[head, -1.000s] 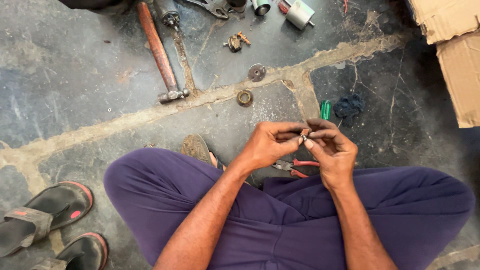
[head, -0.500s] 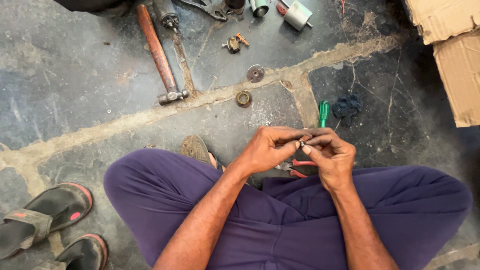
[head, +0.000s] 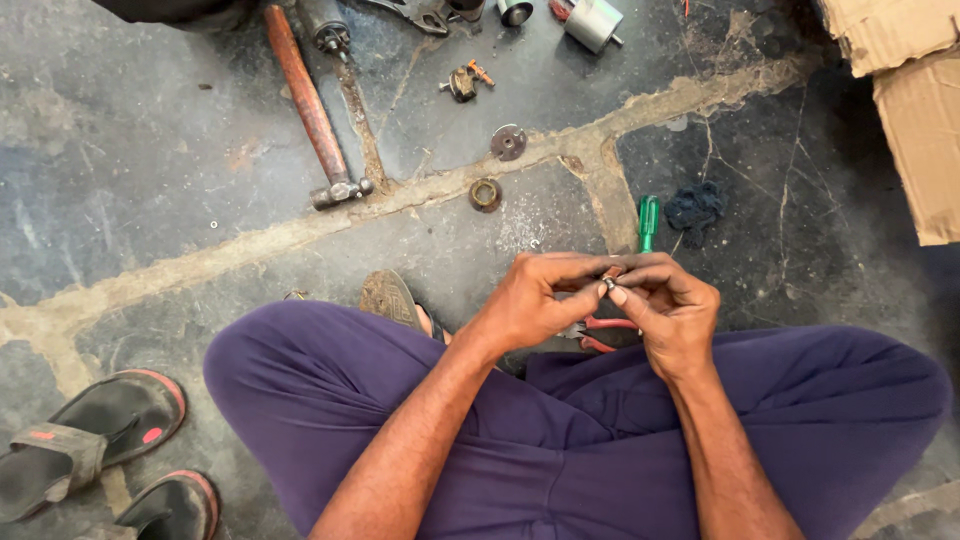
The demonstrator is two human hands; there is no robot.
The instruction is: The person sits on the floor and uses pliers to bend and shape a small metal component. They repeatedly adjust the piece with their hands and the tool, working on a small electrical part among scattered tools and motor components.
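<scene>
Small metal part (head: 607, 284) pinched between fingertips of left hand (head: 535, 300) and right hand (head: 668, 310), both closed on it, held above lap. Red-handled pliers (head: 600, 332) just beneath hands. Green screwdriver (head: 648, 220) on floor (head: 150, 170) beyond; hammer (head: 312, 110) well apart.

The person wears loose purple trousers (head: 560, 440), the cloth plain, unpatterned, and creased into soft folds between the legs. Both forearms are bare, with no sleeves, watch or bands showing. The left hand (head: 535, 300) and right hand (head: 670, 310) carry no gloves or rings.
</scene>
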